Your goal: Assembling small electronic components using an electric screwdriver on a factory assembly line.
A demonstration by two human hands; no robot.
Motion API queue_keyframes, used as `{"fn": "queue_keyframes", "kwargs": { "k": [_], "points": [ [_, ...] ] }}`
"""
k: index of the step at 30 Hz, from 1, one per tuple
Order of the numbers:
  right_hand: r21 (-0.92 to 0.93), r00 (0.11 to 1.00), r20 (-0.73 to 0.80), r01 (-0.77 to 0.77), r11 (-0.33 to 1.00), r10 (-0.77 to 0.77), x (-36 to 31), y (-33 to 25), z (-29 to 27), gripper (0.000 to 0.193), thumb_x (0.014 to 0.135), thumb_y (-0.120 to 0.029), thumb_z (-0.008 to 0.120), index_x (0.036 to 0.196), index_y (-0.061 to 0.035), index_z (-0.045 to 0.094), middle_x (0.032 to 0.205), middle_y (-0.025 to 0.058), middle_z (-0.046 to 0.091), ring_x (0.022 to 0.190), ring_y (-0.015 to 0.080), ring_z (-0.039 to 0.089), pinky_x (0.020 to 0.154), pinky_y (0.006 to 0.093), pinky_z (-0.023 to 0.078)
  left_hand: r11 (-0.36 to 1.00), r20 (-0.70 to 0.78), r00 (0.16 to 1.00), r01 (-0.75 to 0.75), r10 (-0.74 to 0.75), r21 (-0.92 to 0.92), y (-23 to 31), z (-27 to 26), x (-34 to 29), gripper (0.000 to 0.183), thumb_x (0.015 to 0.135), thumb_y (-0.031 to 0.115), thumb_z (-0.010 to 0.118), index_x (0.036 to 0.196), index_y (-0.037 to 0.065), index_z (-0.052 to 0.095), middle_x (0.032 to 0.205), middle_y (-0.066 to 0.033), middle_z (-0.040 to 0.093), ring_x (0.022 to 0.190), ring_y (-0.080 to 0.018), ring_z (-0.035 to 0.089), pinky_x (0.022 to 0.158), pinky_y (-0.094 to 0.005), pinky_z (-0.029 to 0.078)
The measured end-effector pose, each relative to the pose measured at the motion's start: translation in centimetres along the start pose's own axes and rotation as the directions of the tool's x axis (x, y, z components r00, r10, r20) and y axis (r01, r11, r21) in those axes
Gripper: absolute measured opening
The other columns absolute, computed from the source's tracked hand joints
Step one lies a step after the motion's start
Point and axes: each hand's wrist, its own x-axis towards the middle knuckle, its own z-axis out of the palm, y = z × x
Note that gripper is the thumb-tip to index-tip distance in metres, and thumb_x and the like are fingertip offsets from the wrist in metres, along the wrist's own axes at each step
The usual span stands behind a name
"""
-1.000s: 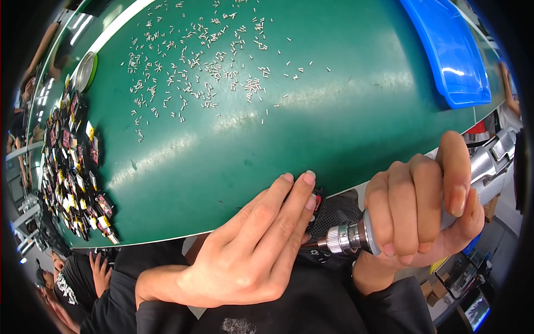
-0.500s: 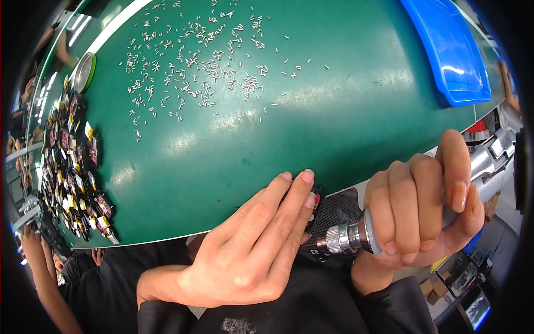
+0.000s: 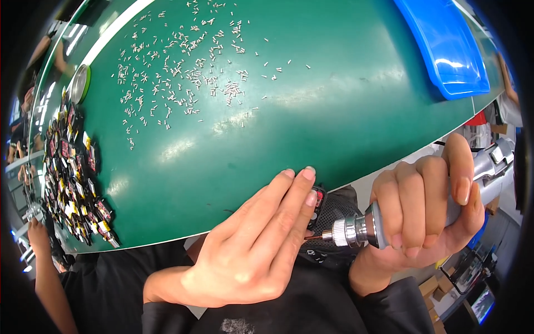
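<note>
My right hand (image 3: 417, 206) is wrapped round a silver power screwdriver (image 3: 347, 231), its bit pointing left. The copper-coloured bit reaches to the fingers of my left hand (image 3: 247, 245), where its tip is hidden. Under those fingers, at the near table edge, sits a small black part (image 3: 319, 200) with a red patch. My left fingers are together and bent over it; most of the part is covered. Many small silver screws (image 3: 183, 72) lie scattered on the green table (image 3: 311, 128).
A heap of small black parts with red, yellow and white patches (image 3: 72, 178) lies at the left edge. Behind it stands a round, green-rimmed tin (image 3: 81, 84). A blue tray (image 3: 453, 61) is at the far right. To the left, a co-worker's arm (image 3: 47, 278) shows.
The view has shifted a little, so the screws sit further left. The screwdriver is slightly further right of my left hand, and more of the red-patched part shows. Both grips stay as before.
</note>
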Motion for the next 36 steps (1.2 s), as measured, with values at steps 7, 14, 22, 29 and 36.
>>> {"fn": "queue_keyframes", "kwargs": {
  "k": [7, 14, 22, 29, 36],
  "points": [
    [-0.009, 1.000, -0.009, 0.028, 1.000, -0.028, -0.5, -0.2, 0.0, 0.013, 0.093, -0.015, 0.047, 0.087, -0.0063, 0.041, 0.048, 0.0021, 0.042, 0.037, 0.0121, 0.043, 0.043, 0.0282, 0.039, 1.000, 0.017, 1.000, 0.000, 0.000, -0.011, 0.0, 0.0, -0.2, 0.040, 0.062, 0.004, 0.067, 0.097, -0.015, 0.061, 0.104, -0.0265, 0.063, 0.090, -0.0376, 0.063, 0.073, -0.0389, 0.057],
    [0.036, 0.999, 0.019, 0.033, 0.999, -0.034, -0.6, 0.0, 0.0, 0.012, 0.094, -0.016, 0.045, 0.089, -0.0062, 0.041, 0.050, 0.0018, 0.041, 0.039, 0.0123, 0.043, 0.046, 0.0288, 0.038, 1.000, 0.030, 1.000, 0.008, -0.007, -0.012, 0.1, -0.1, -0.2, 0.038, 0.064, 0.004, 0.067, 0.097, -0.015, 0.062, 0.107, -0.0263, 0.062, 0.096, -0.0362, 0.062, 0.077, -0.0382, 0.056],
    [0.051, 1.000, 0.004, 0.030, 0.998, -0.030, -0.6, 0.5, -0.4, 0.012, 0.095, -0.017, 0.044, 0.090, -0.0057, 0.041, 0.051, 0.0019, 0.041, 0.040, 0.0125, 0.043, 0.047, 0.0282, 0.038, 1.000, 0.014, 1.000, 0.003, -0.003, 0.000, -0.1, 0.0, -0.3, 0.034, 0.065, 0.006, 0.065, 0.093, -0.014, 0.065, 0.105, -0.0254, 0.063, 0.098, -0.0343, 0.062, 0.080, -0.0367, 0.057],
    [0.024, 0.995, -0.023, 0.099, 0.995, -0.098, -0.8, 0.5, 0.0, 0.013, 0.095, -0.017, 0.044, 0.090, -0.0062, 0.041, 0.050, 0.0015, 0.040, 0.039, 0.0122, 0.043, 0.046, 0.0282, 0.037, 0.999, 0.030, 0.999, 0.030, -0.029, -0.039, 0.1, -0.3, -0.1, 0.038, 0.068, 0.005, 0.069, 0.101, -0.013, 0.061, 0.108, -0.0259, 0.062, 0.094, -0.0377, 0.062, 0.076, -0.0390, 0.056],
    [-0.021, 0.988, -0.063, 0.137, 0.990, -0.138, -0.7, -0.6, 0.4, 0.012, 0.092, -0.012, 0.049, 0.086, -0.0063, 0.041, 0.047, 0.0020, 0.042, 0.036, 0.0112, 0.042, 0.041, 0.0266, 0.037, 1.000, 0.063, 0.998, -0.007, 0.007, 0.000, -0.1, -0.5, 0.0, 0.036, 0.068, 0.008, 0.070, 0.097, -0.012, 0.062, 0.105, -0.0236, 0.064, 0.092, -0.0346, 0.063, 0.073, -0.0368, 0.057]
  ]
}}
